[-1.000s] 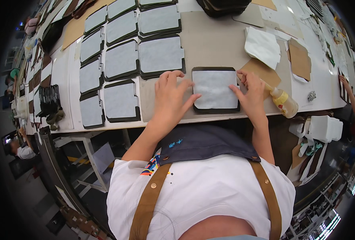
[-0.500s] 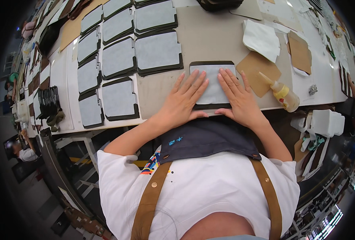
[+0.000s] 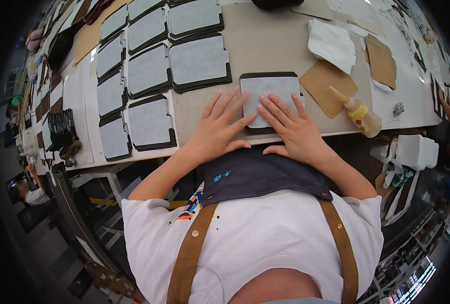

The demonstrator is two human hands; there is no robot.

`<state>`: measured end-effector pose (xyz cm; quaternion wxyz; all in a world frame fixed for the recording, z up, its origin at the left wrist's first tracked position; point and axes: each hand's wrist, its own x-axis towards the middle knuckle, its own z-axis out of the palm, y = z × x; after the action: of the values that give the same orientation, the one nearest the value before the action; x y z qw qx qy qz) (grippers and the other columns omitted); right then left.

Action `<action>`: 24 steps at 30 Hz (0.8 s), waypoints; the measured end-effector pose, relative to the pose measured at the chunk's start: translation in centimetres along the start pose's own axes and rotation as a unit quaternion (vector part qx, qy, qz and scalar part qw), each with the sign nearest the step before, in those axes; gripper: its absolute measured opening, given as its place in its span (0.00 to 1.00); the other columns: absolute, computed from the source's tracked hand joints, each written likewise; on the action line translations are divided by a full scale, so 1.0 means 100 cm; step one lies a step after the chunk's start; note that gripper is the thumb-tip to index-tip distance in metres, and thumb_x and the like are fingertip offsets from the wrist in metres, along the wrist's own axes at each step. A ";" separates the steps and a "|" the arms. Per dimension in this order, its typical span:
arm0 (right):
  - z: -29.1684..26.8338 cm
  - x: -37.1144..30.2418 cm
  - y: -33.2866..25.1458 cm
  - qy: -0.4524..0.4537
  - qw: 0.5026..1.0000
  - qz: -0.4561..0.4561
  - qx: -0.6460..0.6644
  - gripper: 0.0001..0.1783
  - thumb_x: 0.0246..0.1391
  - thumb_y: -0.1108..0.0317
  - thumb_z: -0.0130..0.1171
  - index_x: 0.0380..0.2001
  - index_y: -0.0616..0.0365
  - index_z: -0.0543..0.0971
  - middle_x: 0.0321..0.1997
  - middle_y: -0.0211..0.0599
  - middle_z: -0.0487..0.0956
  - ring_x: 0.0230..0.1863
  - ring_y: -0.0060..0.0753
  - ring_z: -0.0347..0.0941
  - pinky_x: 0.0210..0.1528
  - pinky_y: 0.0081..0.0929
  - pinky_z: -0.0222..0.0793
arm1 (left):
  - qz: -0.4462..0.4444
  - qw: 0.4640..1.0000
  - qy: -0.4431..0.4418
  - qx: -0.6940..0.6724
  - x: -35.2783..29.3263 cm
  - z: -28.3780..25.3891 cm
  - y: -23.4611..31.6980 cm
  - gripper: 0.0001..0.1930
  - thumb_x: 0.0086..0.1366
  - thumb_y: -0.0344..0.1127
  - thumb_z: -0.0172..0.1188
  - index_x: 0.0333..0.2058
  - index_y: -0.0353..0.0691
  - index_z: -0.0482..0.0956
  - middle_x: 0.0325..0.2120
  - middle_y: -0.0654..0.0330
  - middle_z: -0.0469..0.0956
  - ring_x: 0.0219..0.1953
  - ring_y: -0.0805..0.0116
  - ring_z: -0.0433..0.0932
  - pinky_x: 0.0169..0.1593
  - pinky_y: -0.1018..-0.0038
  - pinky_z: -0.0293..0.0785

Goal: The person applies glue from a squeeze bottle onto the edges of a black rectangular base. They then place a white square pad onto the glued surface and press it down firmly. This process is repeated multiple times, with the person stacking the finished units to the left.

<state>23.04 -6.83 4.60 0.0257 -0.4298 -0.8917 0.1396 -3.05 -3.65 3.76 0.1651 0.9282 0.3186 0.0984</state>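
In front of me, close to the table's near edge, lies a flat dark panel with a pale grey sheet [image 3: 271, 87] on its face. My right hand [image 3: 291, 121] rests flat on its right half, fingers stretched out. Spread at the panel's left edge is my left hand [image 3: 221, 123], its fingertips reaching over the grey sheet and the bare table. Neither hand grips anything. Part of the panel's lower edge is hidden under the hands.
Stacks of similar grey-faced dark panels [image 3: 197, 60] stand in rows to the left. On the right are a squeeze bottle with a pointed nozzle [image 3: 362, 117], a brown card [image 3: 327, 87], white sheets [image 3: 331, 44] and another brown piece [image 3: 381, 62]. A white container [image 3: 417, 151] sits below the table's right side.
My left hand has slid left toward the panel's edge. My right hand has moved a little left and down across the sheet, uncovering its upper part.
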 end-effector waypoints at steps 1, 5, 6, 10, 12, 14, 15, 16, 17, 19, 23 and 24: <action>0.001 0.001 -0.001 -0.002 1.000 -0.004 0.007 0.56 0.50 0.29 0.55 0.73 0.52 0.55 0.79 0.36 0.51 0.80 0.34 0.39 0.79 0.49 0.27 | -0.001 1.000 0.006 0.002 -0.002 -0.002 -0.001 0.41 0.55 0.59 0.63 0.67 0.53 0.67 0.72 0.53 0.54 0.75 0.49 0.48 0.74 0.49 0.40; 0.001 0.004 -0.003 0.000 1.000 -0.013 0.003 0.56 0.50 0.29 0.56 0.73 0.52 0.56 0.79 0.39 0.49 0.80 0.38 0.38 0.79 0.50 0.27 | -0.008 1.000 0.021 0.002 -0.005 -0.003 0.001 0.40 0.55 0.56 0.64 0.66 0.50 0.68 0.70 0.55 0.59 0.74 0.50 0.51 0.73 0.49 0.42; 0.002 0.004 -0.004 0.004 1.000 -0.014 0.003 0.56 0.50 0.29 0.56 0.73 0.52 0.56 0.79 0.40 0.49 0.80 0.40 0.38 0.79 0.50 0.27 | -0.010 1.000 0.022 0.000 -0.005 -0.002 0.002 0.41 0.55 0.56 0.64 0.66 0.48 0.67 0.70 0.55 0.60 0.73 0.51 0.52 0.73 0.50 0.43; 0.007 0.004 -0.010 0.026 0.999 -0.019 0.019 0.57 0.50 0.29 0.56 0.73 0.53 0.56 0.79 0.44 0.49 0.80 0.43 0.38 0.79 0.51 0.28 | -0.028 0.997 0.057 -0.033 -0.003 0.001 -0.002 0.42 0.59 0.59 0.60 0.68 0.42 0.63 0.70 0.54 0.59 0.73 0.51 0.52 0.73 0.50 0.43; 0.005 0.006 -0.009 0.012 0.999 -0.018 0.026 0.58 0.50 0.29 0.55 0.73 0.56 0.55 0.79 0.45 0.50 0.80 0.43 0.39 0.79 0.50 0.29 | -0.019 0.998 0.059 -0.022 -0.001 0.003 -0.005 0.44 0.61 0.61 0.57 0.68 0.38 0.61 0.70 0.52 0.59 0.74 0.51 0.51 0.73 0.51 0.42; 0.002 0.009 -0.005 0.012 0.999 -0.014 0.033 0.59 0.50 0.28 0.55 0.73 0.60 0.54 0.78 0.47 0.51 0.80 0.43 0.39 0.78 0.49 0.31 | -0.018 0.998 0.053 -0.040 0.005 0.009 -0.003 0.46 0.62 0.65 0.54 0.69 0.36 0.58 0.71 0.50 0.57 0.74 0.51 0.50 0.74 0.52 0.41; 0.001 0.010 -0.002 0.018 0.999 -0.010 0.036 0.59 0.50 0.28 0.55 0.72 0.62 0.54 0.78 0.47 0.51 0.80 0.43 0.40 0.78 0.49 0.32 | -0.017 0.997 0.049 -0.049 0.008 0.012 -0.001 0.48 0.62 0.66 0.52 0.69 0.35 0.57 0.71 0.50 0.56 0.74 0.51 0.49 0.74 0.52 0.41; 0.000 0.011 0.000 0.023 0.999 -0.005 0.039 0.60 0.50 0.28 0.55 0.72 0.64 0.54 0.78 0.48 0.51 0.80 0.43 0.40 0.78 0.48 0.32 | -0.019 0.998 0.039 -0.037 0.011 0.014 -0.001 0.49 0.62 0.67 0.52 0.70 0.34 0.56 0.71 0.49 0.55 0.75 0.51 0.49 0.74 0.52 0.40; 0.000 0.011 0.002 0.026 0.999 -0.005 0.038 0.60 0.50 0.28 0.55 0.72 0.66 0.54 0.78 0.49 0.51 0.80 0.43 0.41 0.78 0.48 0.33 | -0.020 0.999 0.029 -0.026 0.014 0.016 0.000 0.49 0.62 0.68 0.51 0.70 0.33 0.55 0.72 0.49 0.54 0.75 0.52 0.48 0.74 0.53 0.40; -0.001 0.013 0.004 0.033 0.999 -0.005 0.036 0.61 0.50 0.28 0.55 0.72 0.68 0.53 0.78 0.49 0.51 0.80 0.43 0.41 0.78 0.47 0.35 | -0.022 1.000 0.014 -0.005 0.019 0.018 -0.001 0.51 0.61 0.68 0.51 0.70 0.32 0.54 0.72 0.49 0.52 0.75 0.52 0.47 0.75 0.53 0.39; -0.003 0.016 0.007 0.049 0.998 -0.001 0.049 0.61 0.51 0.29 0.55 0.72 0.68 0.53 0.78 0.50 0.51 0.80 0.43 0.41 0.78 0.46 0.36 | -0.028 0.999 -0.005 0.029 0.022 0.015 -0.002 0.51 0.61 0.69 0.51 0.70 0.33 0.54 0.73 0.50 0.51 0.75 0.53 0.47 0.75 0.53 0.38; -0.002 0.017 0.009 0.050 0.998 -0.001 0.046 0.61 0.51 0.29 0.55 0.72 0.67 0.53 0.78 0.50 0.51 0.80 0.43 0.41 0.78 0.45 0.36 | -0.029 0.999 -0.010 0.036 0.023 0.015 -0.002 0.51 0.61 0.69 0.51 0.70 0.33 0.54 0.73 0.50 0.52 0.75 0.53 0.46 0.75 0.53 0.37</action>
<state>22.66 -4.94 4.41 0.0897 -0.4333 -0.8826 0.1589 -0.95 -2.44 2.51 0.1376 0.9247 0.3475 0.0728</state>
